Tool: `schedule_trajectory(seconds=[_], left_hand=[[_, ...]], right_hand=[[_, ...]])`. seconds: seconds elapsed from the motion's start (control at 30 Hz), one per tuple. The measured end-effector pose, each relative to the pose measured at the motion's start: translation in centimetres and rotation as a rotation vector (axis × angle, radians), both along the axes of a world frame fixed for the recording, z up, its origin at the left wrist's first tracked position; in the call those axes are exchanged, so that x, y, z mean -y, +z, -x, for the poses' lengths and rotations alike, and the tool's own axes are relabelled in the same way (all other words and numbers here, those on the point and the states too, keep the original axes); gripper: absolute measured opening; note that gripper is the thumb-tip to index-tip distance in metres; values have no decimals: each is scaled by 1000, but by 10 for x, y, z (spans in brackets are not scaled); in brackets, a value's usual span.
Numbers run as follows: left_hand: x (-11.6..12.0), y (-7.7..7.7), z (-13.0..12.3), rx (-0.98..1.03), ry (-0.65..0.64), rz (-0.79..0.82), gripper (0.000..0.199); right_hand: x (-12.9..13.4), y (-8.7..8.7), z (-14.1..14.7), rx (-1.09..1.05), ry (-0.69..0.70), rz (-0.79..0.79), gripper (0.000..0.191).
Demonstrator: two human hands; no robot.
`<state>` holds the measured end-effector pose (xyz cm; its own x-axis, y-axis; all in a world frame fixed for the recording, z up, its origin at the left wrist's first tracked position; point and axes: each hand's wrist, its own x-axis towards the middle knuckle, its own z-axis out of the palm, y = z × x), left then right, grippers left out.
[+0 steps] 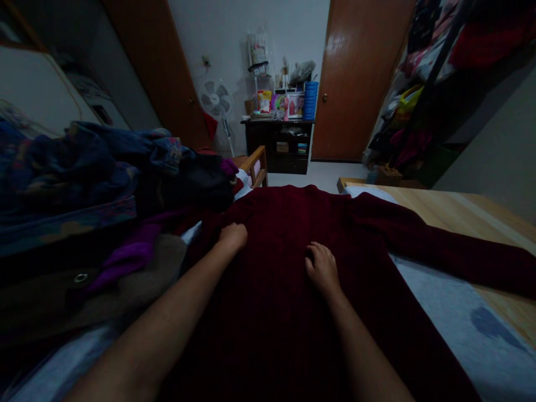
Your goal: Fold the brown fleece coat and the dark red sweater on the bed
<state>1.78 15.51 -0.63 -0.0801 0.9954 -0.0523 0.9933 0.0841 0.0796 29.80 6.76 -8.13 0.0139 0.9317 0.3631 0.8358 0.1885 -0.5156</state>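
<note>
A dark red long-sleeved sweater (276, 290) lies spread out in front of me, its neckline at the far end and one sleeve stretched to the right. My left hand (233, 237) is closed at the garment's left side, near the shoulder, with the fingertips turned down into the cloth. Over the middle of the sweater rests my right hand (322, 267), its fingers loosely bent and a little apart, holding nothing. The left sleeve is hard to make out in the dim light.
Piled clothes, among them a denim garment (84, 162) and a purple piece (129, 254), crowd the left. Under the sweater lies a light grey-blue cloth (452, 312) on a wooden surface (464, 215). Beyond stand a wooden chair (255, 162), a fan (216, 99) and a dark cabinet (278, 162).
</note>
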Motion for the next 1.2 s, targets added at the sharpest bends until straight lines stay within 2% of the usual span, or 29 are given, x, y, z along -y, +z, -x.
schedule_trajectory(seconds=[0.13,0.27,0.33,0.4,0.47,0.53,0.63,0.67,0.73,0.8,0.87,1.03,1.2], left_hand=[[45,-19,-9,-56,14,15,51],[68,-27,-9,-120,73,-20,63],[74,-22,-9,-161,78,-58,66],[79,-10,-11,-194,28,-61,63],[85,7,-14,-195,-83,-35,50],[87,25,-16,-181,-226,-92,41],[83,38,-13,-209,-429,-302,38],[80,38,-9,-234,-475,-325,36],[70,30,3,-285,-532,-267,28],[59,19,16,-325,-526,-188,27],[50,12,29,-350,-483,-184,32],[36,17,48,-382,-358,-319,33],[32,15,51,-389,-423,-359,25]], right_hand=[[0,1,0,-4,8,2,33],[1,2,0,-5,0,3,32],[1,2,0,-2,-4,0,32],[1,3,0,2,-9,0,32],[1,4,1,5,-15,8,32],[1,4,2,7,-21,21,31],[1,5,2,12,-24,30,31],[1,5,2,16,-23,29,31],[0,5,1,22,-22,29,32],[0,4,1,25,-22,29,32],[0,3,0,24,-21,25,32],[0,3,0,23,-17,23,32],[1,5,-1,21,-8,45,31]])
